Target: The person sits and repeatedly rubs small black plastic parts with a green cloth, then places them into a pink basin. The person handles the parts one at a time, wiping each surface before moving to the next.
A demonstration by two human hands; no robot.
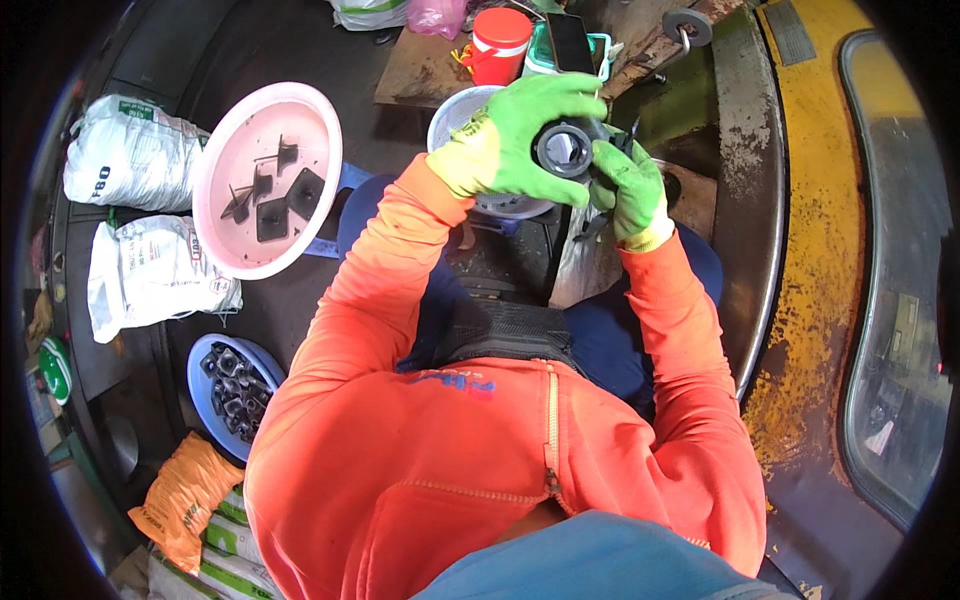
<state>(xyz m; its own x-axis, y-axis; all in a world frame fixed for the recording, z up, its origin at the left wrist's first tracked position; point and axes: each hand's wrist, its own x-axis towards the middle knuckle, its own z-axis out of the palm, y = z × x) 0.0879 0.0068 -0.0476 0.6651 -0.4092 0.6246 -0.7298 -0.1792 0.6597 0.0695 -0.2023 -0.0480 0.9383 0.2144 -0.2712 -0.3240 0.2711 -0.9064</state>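
Observation:
Both my hands wear green gloves and are raised in front of me. My left hand [515,135] curls its fingers and thumb around a black round plastic part [541,150] with a ring-shaped opening. On the part's other side, my right hand [630,190] is closed, with its thumb and fingers at the part's edge. A thin dark tip [635,127] sticks up by the right fingers; what it belongs to is hidden. Below the hands, a pale basin [445,118] is partly covered by my left hand.
To the left stands a pink basin [225,235] holding several black square parts with stems. A blue basin [205,400] full of black parts is lower left, near white sacks [135,155] and an orange bag [185,500]. Yellow rusty machine [815,300] flanks the right. Ahead are a red-and-white jug [500,50] and a phone [570,45].

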